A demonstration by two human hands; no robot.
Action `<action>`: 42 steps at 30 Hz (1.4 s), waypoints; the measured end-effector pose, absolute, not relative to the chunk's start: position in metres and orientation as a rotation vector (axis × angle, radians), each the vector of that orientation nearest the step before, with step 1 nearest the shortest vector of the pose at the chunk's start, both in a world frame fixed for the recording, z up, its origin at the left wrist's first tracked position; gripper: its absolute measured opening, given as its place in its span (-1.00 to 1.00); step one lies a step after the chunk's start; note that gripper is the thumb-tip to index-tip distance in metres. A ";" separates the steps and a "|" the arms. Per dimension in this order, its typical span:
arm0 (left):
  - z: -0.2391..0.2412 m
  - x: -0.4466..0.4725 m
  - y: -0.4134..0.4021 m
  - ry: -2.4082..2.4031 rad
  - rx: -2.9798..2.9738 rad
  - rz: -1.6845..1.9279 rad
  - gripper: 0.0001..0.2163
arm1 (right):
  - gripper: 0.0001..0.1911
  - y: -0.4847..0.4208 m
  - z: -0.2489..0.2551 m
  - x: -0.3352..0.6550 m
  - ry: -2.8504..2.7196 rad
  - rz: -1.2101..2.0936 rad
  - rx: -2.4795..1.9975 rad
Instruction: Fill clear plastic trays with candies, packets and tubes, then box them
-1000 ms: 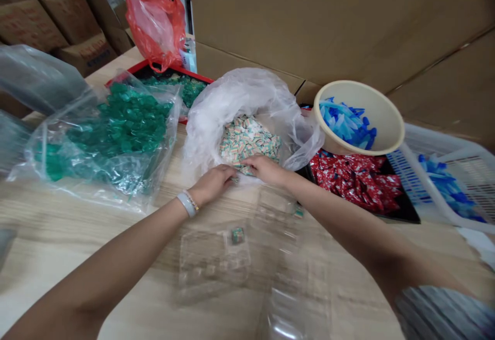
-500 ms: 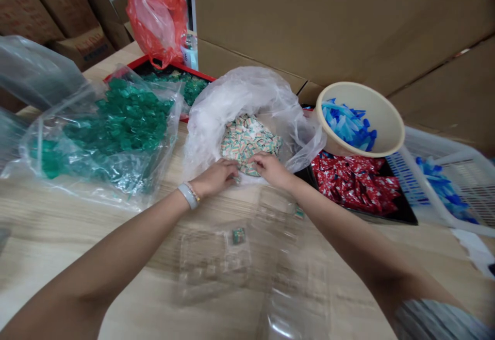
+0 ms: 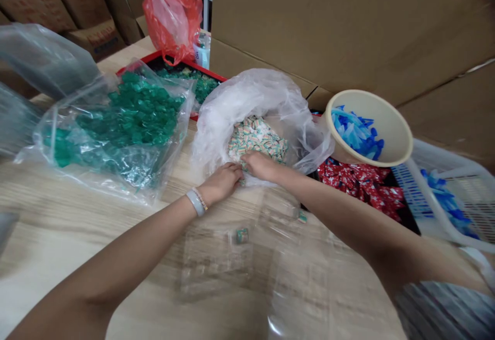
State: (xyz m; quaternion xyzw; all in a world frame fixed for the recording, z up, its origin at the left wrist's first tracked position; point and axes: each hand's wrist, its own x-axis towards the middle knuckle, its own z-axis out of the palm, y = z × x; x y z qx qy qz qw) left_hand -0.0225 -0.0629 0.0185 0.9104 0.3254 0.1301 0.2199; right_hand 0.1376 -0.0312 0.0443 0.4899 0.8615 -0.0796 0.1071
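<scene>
A thin white plastic bag (image 3: 251, 90) lies open on the wooden table, full of small flat pieces (image 3: 258, 138) striped green, white and orange. At the bag's front edge, my left hand (image 3: 223, 181) has its fingers curled together, with a bit of a striped piece at the tips. My right hand (image 3: 258, 166) reaches into the front of the pile, fingers closed and pointing left, close to the left fingertips. What it holds is hidden. Nearer me lie clear plastic trays (image 3: 216, 262), blurred, and one has a small green piece (image 3: 242, 235) in a corner.
On the left is a clear bag of green translucent pieces (image 3: 145, 108), with a red-rimmed black tray (image 3: 152, 57) behind. To the right stand a cream bowl (image 3: 398, 133) of blue pieces, red packets (image 3: 359, 188) and a white basket (image 3: 477, 195). Cardboard (image 3: 309, 25) walls the back.
My right hand has moved left over the pile, close to my left hand. The whole view has shifted slightly, so the table things appear farther right.
</scene>
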 end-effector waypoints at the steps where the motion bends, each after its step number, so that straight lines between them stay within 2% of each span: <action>1: 0.018 -0.023 -0.063 0.903 2.510 0.371 -0.85 | -0.79 -0.034 0.044 0.138 2.556 -0.211 1.435; 5: 0.017 -0.027 -0.065 0.935 2.440 0.447 -0.85 | -0.83 -0.042 0.043 0.138 2.688 -0.184 1.413; 11: 0.027 -0.030 -0.057 1.079 2.356 0.559 -0.86 | -0.77 -0.041 0.038 0.150 2.797 -0.382 1.418; 16: 0.030 -0.015 -0.046 1.249 2.367 0.509 -0.82 | -0.80 -0.049 0.029 0.164 2.957 -0.490 1.763; 22: 0.017 0.002 -0.044 1.227 2.446 0.420 -0.79 | -0.80 -0.060 0.022 0.168 2.876 -0.190 1.712; 29: 0.013 0.001 -0.046 1.185 2.529 0.445 -0.78 | -0.81 -0.065 0.025 0.169 2.802 -0.107 1.658; 36: 0.017 0.007 -0.047 1.235 2.521 0.444 -0.81 | -0.85 -0.064 0.027 0.164 2.778 -0.243 1.719; 42: 0.041 0.019 -0.037 1.442 2.286 0.619 -0.81 | -0.91 -0.060 0.048 0.178 2.700 -0.583 2.238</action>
